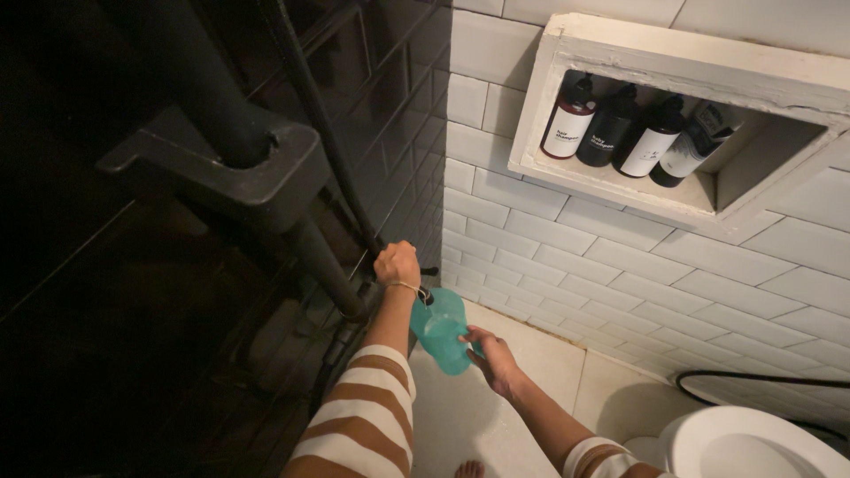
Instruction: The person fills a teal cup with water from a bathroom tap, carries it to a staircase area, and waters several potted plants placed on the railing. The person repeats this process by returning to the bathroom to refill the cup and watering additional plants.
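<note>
I see the translucent teal plastic jug (440, 330) held low in the corner where the black tiled wall (106, 292) meets the white tiled wall (567, 257), above the pale floor tiles (531, 354). My right hand (492, 357) grasps the jug at its side, fingers wrapped round it. My left hand (397, 264) is clenched on a small dark tap fitting (427, 273) directly above the jug, beside the black vertical pipe (310, 257). A white wall niche (779, 97) at the upper right carries four dark pump bottles (633, 133). A white toilet bowl (744, 443) occupies the lower right corner.
</note>
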